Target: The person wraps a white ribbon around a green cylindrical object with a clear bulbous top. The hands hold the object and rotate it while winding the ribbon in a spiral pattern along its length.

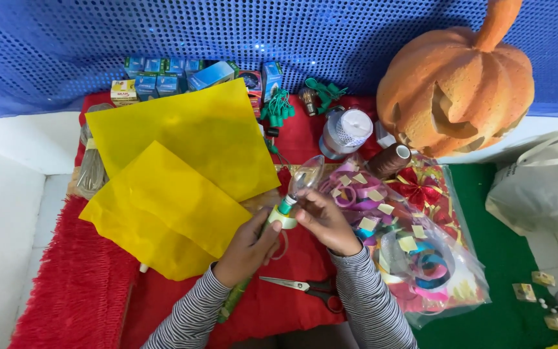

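We see small blue and teal cardboard boxes point(163, 76) along the red cloth's point(279, 310) far edge, a yellow-white box point(123, 92) leftmost, and a clear plastic bag point(421, 252) at its right edge.

A blue sequinned backdrop point(240, 45) covers the full width of the rear wall and catches the light in small points. Below it, white surfaces point(14, 194) extend along the left side and continue behind the working area at the right. A red shaggy cloth point(79, 284) covers the tabletop, with a fringed edge at the left. A green mat point(505, 258) lies just beside it on the right. A large orange carved pumpkin point(453, 84) stands against the backdrop at upper right. A white cloth bag point(537, 187) rests near it at the right edge. Lighting is even and diffuse, with soft shadows only.
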